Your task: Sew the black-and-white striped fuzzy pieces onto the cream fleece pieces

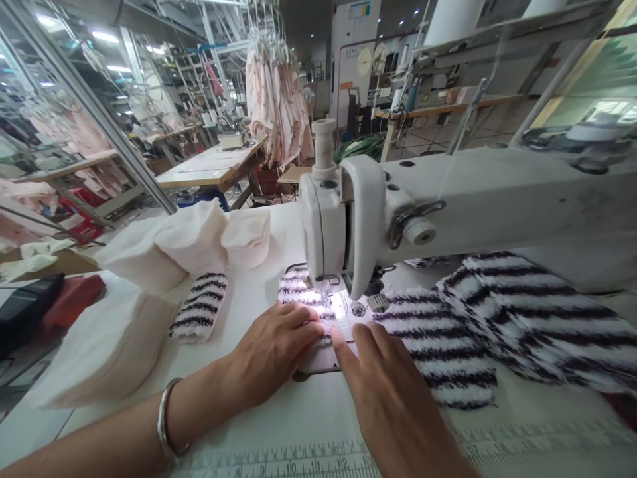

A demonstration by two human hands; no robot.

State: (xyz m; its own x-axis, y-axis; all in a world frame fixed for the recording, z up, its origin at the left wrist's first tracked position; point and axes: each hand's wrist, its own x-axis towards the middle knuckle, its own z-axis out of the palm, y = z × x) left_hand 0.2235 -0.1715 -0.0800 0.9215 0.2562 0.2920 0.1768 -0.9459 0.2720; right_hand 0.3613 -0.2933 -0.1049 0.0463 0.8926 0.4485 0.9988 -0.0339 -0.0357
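A small black-and-white striped plush fabric piece (295,284) lies under the presser foot of a white sewing machine (326,232), lit by its lamp. My left hand (279,342), with a metal bangle at the wrist, is closed on the near edge of this piece, thumb and fingers drawn together. To the right of it, my right hand (385,378) rests on the machine bed, fingers stretched forward and apart. Its leading fingertip comes close to the fabric's near edge, just short of the needle; whether it touches cannot be told. Larger striped fabric (442,345) lies beside my right hand.
Stacks of cream fabric (114,338) and a small striped piece (200,307) lie at left. More striped plush (537,318) is heaped under the machine arm. A printed ruler scale (293,465) runs along the front edge. Pink garments (276,99) hang behind, near other worktables (213,166).
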